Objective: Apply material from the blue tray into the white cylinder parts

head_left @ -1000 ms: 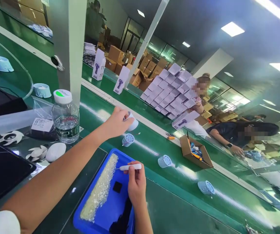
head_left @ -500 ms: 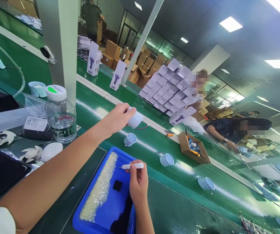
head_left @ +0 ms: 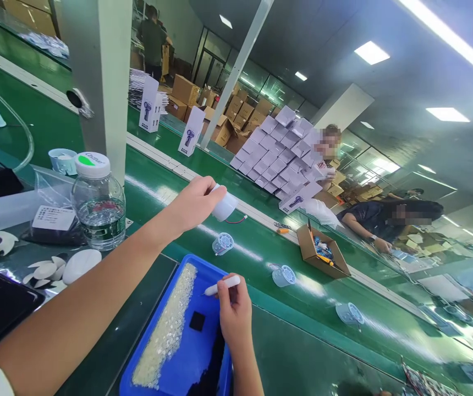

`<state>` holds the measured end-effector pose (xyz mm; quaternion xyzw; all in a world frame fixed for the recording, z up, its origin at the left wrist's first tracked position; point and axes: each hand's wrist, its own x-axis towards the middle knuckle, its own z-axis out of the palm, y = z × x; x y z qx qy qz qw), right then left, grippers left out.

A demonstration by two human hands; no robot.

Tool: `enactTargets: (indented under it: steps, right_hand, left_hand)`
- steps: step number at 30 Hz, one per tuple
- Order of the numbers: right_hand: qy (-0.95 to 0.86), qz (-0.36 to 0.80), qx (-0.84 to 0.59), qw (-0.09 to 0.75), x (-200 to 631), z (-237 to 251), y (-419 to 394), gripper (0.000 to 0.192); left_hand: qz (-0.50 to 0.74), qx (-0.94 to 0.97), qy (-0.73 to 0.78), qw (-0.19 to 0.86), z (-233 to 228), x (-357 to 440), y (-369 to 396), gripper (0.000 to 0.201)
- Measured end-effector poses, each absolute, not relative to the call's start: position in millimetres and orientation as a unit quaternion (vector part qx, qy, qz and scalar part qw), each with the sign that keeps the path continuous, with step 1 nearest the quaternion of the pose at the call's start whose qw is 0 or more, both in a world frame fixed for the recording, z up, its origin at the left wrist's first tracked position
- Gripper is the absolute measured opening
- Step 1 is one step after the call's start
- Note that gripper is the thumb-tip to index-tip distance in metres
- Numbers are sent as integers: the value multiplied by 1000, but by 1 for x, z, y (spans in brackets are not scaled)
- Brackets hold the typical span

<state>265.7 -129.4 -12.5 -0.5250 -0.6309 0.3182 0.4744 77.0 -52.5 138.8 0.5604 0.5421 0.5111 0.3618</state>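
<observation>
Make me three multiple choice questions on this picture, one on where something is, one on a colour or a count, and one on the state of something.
1. Where is the left hand with the white cylindrical part?
A. Raised above the green belt
B. Inside the cardboard box
C. On the bottle's lid

2. What colour is the tray under the right hand?
A. Red
B. Blue
C. Yellow

3. How does the clear bottle stand?
A. Lying on its side, open
B. Upside down
C. Upright, with its white lid on

Answers:
1 A, the hand grips the part clear of the belt, and a thin wire trails from it.
2 B, the tray's rim and floor are blue, with a strip of small pale pieces along it.
3 C, the bottle stands on its base with the lid on top.
</observation>
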Motion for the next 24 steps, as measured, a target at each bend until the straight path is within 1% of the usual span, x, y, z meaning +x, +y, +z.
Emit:
enactTargets:
  steps: [3,6,14,20,24]
  right_hand:
    - [-589,239,-561,531,274,-10,-129,20]
    - [-554,227,-566,566,278,-14,-131,22]
    - [-560,250,-565,552,277,-21,-129,23]
    - [-551,248,-565,562,277,-19,-128,24]
    - [-556,250,-571,550,277,-20,-128,23]
  left_hand:
    - [513,553,531,386,139,75,-52,28]
    - [522,539,521,406,139,74,-50,28]
    - [535,522,505,433,138,74,-48,29]
    - [572,476,433,509,136,72,-46,28]
    - [599,433,386,552,135,72,-43,26]
